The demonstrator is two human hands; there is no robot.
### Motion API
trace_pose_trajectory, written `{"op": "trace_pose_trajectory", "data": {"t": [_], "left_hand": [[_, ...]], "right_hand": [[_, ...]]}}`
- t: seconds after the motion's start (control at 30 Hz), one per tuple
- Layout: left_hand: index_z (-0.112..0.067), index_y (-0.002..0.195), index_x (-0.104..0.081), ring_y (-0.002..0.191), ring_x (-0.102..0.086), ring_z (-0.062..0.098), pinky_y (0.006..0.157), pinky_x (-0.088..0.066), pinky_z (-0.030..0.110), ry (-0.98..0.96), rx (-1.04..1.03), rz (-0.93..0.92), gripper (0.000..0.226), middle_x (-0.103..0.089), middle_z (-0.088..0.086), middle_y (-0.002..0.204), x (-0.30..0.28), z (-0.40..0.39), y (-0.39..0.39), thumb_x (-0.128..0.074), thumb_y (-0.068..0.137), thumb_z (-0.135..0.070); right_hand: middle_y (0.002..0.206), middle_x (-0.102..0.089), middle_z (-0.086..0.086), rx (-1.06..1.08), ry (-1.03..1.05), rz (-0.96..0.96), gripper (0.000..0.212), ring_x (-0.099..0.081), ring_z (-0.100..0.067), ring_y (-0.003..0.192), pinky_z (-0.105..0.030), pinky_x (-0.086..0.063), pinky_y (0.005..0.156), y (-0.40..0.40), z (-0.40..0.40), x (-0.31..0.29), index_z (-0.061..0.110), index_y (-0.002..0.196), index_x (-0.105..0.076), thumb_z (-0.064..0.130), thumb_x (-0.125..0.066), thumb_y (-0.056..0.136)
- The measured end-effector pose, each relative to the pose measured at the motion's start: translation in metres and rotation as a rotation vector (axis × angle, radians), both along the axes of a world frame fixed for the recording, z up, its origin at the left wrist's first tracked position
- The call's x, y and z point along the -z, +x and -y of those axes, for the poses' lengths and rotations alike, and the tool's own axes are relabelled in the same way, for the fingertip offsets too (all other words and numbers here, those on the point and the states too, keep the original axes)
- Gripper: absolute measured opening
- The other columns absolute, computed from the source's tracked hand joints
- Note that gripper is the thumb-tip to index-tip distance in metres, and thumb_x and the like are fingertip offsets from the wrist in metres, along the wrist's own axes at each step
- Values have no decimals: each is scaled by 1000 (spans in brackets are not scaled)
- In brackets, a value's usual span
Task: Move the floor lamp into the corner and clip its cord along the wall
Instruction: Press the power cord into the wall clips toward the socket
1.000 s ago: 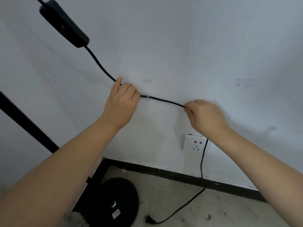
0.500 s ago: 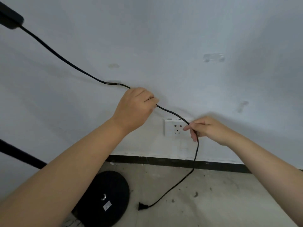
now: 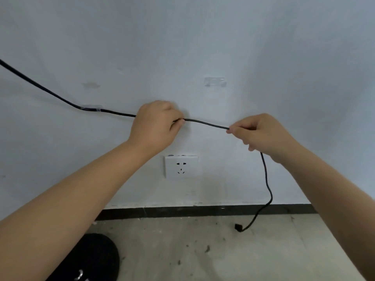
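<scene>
The lamp's thin black cord [image 3: 206, 123] runs down from the upper left along the white wall and sits in a clear clip [image 3: 91, 108]. My left hand [image 3: 156, 123] pinches the cord against the wall just right of that clip. My right hand [image 3: 259, 132] grips it farther right, with the stretch between my hands pulled nearly straight. Below my right hand the cord hangs down to its plug [image 3: 238, 227], which lies on the floor. A second clear clip [image 3: 215, 81] is stuck on the wall above my hands, with nothing in it. The lamp's round black base [image 3: 95, 258] shows at the bottom left.
A white wall socket [image 3: 181, 166] sits below my hands, with nothing plugged in. A black skirting strip [image 3: 203, 211] runs along the foot of the wall above a dusty concrete floor [image 3: 223, 250].
Both hands slid right along the cord and rose, pulling it straight. The view shifted right; the inline switch and lamp pole have left the frame. The plug moved right across the floor.
</scene>
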State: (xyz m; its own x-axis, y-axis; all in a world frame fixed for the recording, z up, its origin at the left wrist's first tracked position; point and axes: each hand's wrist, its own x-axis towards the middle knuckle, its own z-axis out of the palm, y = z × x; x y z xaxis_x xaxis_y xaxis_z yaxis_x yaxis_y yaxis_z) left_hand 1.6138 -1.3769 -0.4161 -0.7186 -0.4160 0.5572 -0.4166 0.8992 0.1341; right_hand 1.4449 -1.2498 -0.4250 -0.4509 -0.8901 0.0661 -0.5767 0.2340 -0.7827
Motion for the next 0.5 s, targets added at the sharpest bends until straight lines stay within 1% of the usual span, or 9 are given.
{"op": "trace_pose_trajectory", "data": {"t": [0.07,0.1,0.13,0.23,0.3,0.33,0.37,0.43,0.5], "left_hand": [[4,73,-71,63,-62,38,60,-52,40,-117,-15,-42,18,-66,25,62,-19,-6,-11,-58,75,-9],[4,70,-71,61,-62,37,59,-51,40,-206,-28,-115,18,-65,24,61,-36,-18,-25,-59,74,-9],[4,68,-71,60,-61,37,57,-51,39,-203,-63,-132,19,-65,24,60,-40,-18,-29,-59,75,-9],[4,65,-71,60,-60,36,56,-46,36,-179,-180,-191,23,-64,25,58,-43,-25,-38,-60,77,-11],[2,73,-72,68,-61,37,59,-41,35,-149,-219,-166,19,-66,25,65,-36,-28,-41,-62,82,-12],[-2,81,-72,75,-62,37,61,-41,36,-105,-245,-152,17,-69,24,74,-36,-31,-44,-62,85,-15],[-5,88,-71,83,-62,36,64,-42,36,-58,-284,-138,17,-71,21,83,-36,-31,-47,-59,87,-18],[-8,94,-68,90,-60,34,62,-40,34,-21,-341,-76,19,-69,17,94,-37,-30,-57,-54,91,-21],[-8,95,-66,92,-60,33,59,-33,30,-43,-372,-7,20,-67,15,98,-38,-31,-66,-51,92,-20]], "right_hand": [[56,-49,-4,6,-111,-47,16,-40,-5,41,-2,-31,35,-14,-10,-28,8,81,-71,15,-57,84],[53,-50,-2,-5,-203,-158,15,-43,-3,40,-1,-31,36,-24,-19,-55,9,81,-72,13,-58,84],[54,-54,-2,10,-266,-186,14,-47,-1,44,0,-33,39,-27,-18,-57,9,82,-72,11,-59,83],[69,-65,-13,46,-404,-452,14,-52,-17,65,-6,-37,55,-21,-12,-69,6,81,-73,10,-60,82],[76,-70,-17,67,-376,-562,17,-56,-23,71,-20,-41,64,-21,-9,-67,5,81,-73,13,-58,83],[80,-71,-17,73,-352,-578,19,-59,-26,76,-29,-45,71,-21,-7,-67,5,82,-72,15,-56,85],[82,-71,-17,78,-312,-596,21,-60,-28,80,-33,-48,73,-21,-5,-70,4,81,-71,16,-54,86],[79,-68,-16,93,-254,-680,24,-59,-32,78,-36,-49,68,-23,-1,-74,3,78,-67,17,-50,87],[70,-55,-13,86,-209,-799,27,-51,-32,70,-32,-39,58,-23,2,-77,3,70,-60,18,-47,88]]}}
